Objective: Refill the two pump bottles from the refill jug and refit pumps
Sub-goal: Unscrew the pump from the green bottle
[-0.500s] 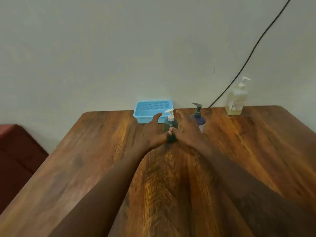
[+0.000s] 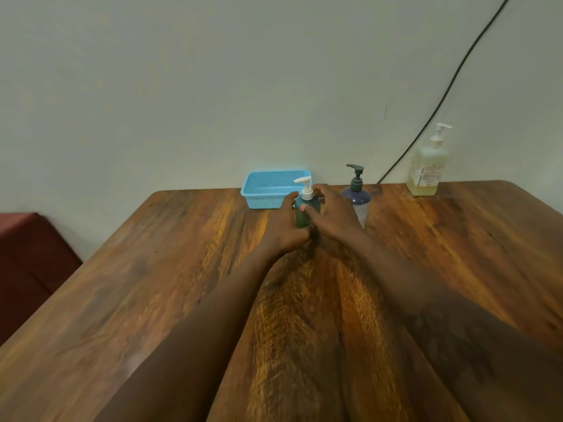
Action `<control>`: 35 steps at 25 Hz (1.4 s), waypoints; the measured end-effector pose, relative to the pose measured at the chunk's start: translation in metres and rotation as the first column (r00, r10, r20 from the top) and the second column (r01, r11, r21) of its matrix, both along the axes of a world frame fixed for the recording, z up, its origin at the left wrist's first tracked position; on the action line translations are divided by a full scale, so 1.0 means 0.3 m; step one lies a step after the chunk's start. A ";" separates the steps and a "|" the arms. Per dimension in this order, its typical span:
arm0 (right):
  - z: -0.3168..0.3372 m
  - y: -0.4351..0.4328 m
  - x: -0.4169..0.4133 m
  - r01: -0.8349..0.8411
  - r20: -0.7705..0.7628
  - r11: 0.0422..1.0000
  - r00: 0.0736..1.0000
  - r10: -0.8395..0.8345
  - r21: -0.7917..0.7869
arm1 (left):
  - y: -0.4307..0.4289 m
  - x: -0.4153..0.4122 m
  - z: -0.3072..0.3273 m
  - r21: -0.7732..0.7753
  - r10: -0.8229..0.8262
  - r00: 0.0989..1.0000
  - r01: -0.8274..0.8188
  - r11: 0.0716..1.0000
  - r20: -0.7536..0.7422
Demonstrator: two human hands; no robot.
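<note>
Between both hands, green pump bottle (image 2: 307, 212) upright on bench (image 2: 182, 269) | left hand (image 2: 285, 226) grip clamped on bottle | right hand (image 2: 333, 216) grip around bottle | purple pump bottle (image 2: 357, 198) just right | blue basket (image 2: 268, 190) behind-left.

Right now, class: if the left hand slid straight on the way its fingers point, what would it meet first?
Probably the blue basket, just beyond the green bottle that the left hand is touching; depth is unclear.

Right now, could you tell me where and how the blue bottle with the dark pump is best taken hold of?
Grip the blue bottle around its wide upper body, just below the dark pump, coming from the right. It stands upright and tapers downward, so the wide part probably holds best. The right hand crowds its left side, while its right side is open.
</note>
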State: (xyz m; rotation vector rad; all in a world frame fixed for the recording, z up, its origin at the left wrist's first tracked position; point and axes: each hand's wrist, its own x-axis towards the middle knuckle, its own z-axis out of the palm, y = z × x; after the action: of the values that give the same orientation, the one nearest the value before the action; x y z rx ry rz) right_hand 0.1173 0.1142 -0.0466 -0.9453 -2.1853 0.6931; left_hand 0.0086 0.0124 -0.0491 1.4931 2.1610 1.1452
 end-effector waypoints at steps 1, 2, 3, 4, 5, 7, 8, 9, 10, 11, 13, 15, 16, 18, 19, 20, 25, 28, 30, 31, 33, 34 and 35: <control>0.001 -0.002 -0.002 0.020 0.007 1.000 1.000 -0.020 0.014 | -0.003 0.004 -0.005 0.009 0.002 1.000 -0.002 1.000 -0.004; 0.009 -0.010 -0.001 0.045 0.030 0.998 0.999 -0.046 0.036 | -0.007 0.006 -0.008 0.013 0.002 1.000 -0.002 1.000 -0.007; 0.015 -0.010 -0.002 0.068 0.056 0.995 0.996 -0.072 0.067 | -0.007 0.006 -0.010 0.024 -0.001 1.000 0.002 1.000 -0.007; 0.024 -0.014 -0.001 0.086 0.079 0.992 0.992 -0.094 0.094 | -0.002 0.002 -0.012 0.031 -0.012 1.000 0.012 0.999 -0.012; 0.026 -0.016 0.002 0.103 0.085 0.988 0.990 -0.113 0.114 | 0.004 0.001 -0.014 0.036 -0.018 1.000 0.018 0.999 -0.006; 0.028 -0.031 0.010 0.128 0.049 0.985 0.990 -0.134 0.118 | 0.004 0.007 -0.014 0.056 -0.031 0.999 0.030 0.998 0.015; 0.033 -0.043 0.016 0.127 0.019 0.986 0.991 -0.129 0.108 | -0.002 0.013 -0.013 0.077 -0.031 0.999 0.029 0.997 0.025; 0.039 -0.055 0.023 0.112 -0.023 0.989 0.994 -0.110 0.093 | -0.012 0.022 -0.012 0.109 -0.021 0.999 0.018 0.994 0.028; 0.049 -0.072 0.034 0.087 -0.063 0.993 0.995 -0.083 0.074 | -0.025 0.031 -0.013 0.142 0.005 1.000 -0.009 0.990 0.028; 0.057 -0.091 0.047 0.059 -0.105 0.997 0.993 -0.052 0.057 | -0.041 0.040 -0.018 0.177 0.039 0.999 -0.044 0.983 0.034; 0.069 -0.132 0.082 0.013 -0.149 0.999 0.989 -0.008 0.034 | -0.083 0.062 -0.031 0.230 0.086 0.993 -0.102 0.968 0.078; 0.069 -0.166 0.116 -0.015 -0.146 1.000 0.989 0.017 0.016 | -0.128 0.088 -0.042 0.264 0.097 0.992 -0.116 0.957 0.085; 0.067 -0.181 0.129 -0.010 -0.140 1.000 0.990 0.012 0.014 | -0.145 0.099 -0.046 0.272 0.105 0.992 -0.119 0.955 0.067; 0.066 -0.201 0.150 0.031 -0.146 0.998 0.989 -0.024 0.047 | -0.167 0.116 -0.057 0.271 0.115 0.992 -0.124 0.954 0.048; 0.069 -0.209 0.154 0.044 -0.148 0.996 0.988 -0.033 0.072 | -0.174 0.120 -0.063 0.262 0.115 0.992 -0.126 0.957 0.056; 0.071 -0.215 0.157 0.044 -0.138 0.994 0.990 -0.031 0.096 | -0.179 0.121 -0.069 0.246 0.110 0.992 -0.124 0.961 0.068; 0.075 -0.219 0.183 -0.154 0.018 0.979 0.988 0.153 0.136 | -0.224 0.088 -0.077 0.191 -0.043 0.991 0.018 0.981 0.125; 0.100 -0.228 0.213 -0.309 -0.053 0.941 0.951 0.304 -0.136 | -0.245 0.068 -0.067 0.194 -0.041 0.991 0.016 0.981 0.125; 0.116 -0.245 0.217 -0.330 -0.101 0.916 0.944 0.315 -0.228 | -0.257 0.073 -0.066 0.222 -0.004 0.994 -0.021 0.975 0.109; 0.119 -0.255 0.212 -0.295 -0.088 0.937 0.955 0.283 -0.188 | -0.264 0.080 -0.068 0.235 0.012 0.996 -0.034 0.971 0.094; 0.115 -0.280 0.195 -0.163 -0.048 0.986 0.986 0.161 -0.040 | -0.275 0.096 -0.068 0.259 0.039 0.997 -0.057 0.964 0.073; 0.115 -0.293 0.186 -0.112 -0.051 0.994 0.992 0.112 0.006 | -0.278 0.100 -0.068 0.269 0.046 0.997 -0.063 0.961 0.068; 0.115 -0.300 0.177 -0.081 -0.059 0.996 0.995 0.082 0.020 | -0.278 0.103 -0.067 0.278 0.044 0.997 -0.058 0.959 0.056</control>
State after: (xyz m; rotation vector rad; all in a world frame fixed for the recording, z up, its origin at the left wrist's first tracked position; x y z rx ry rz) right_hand 0.1705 0.0241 -0.0121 -0.8196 -2.1837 0.7302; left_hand 0.0396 -0.0711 -0.0691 1.5064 2.0827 1.5432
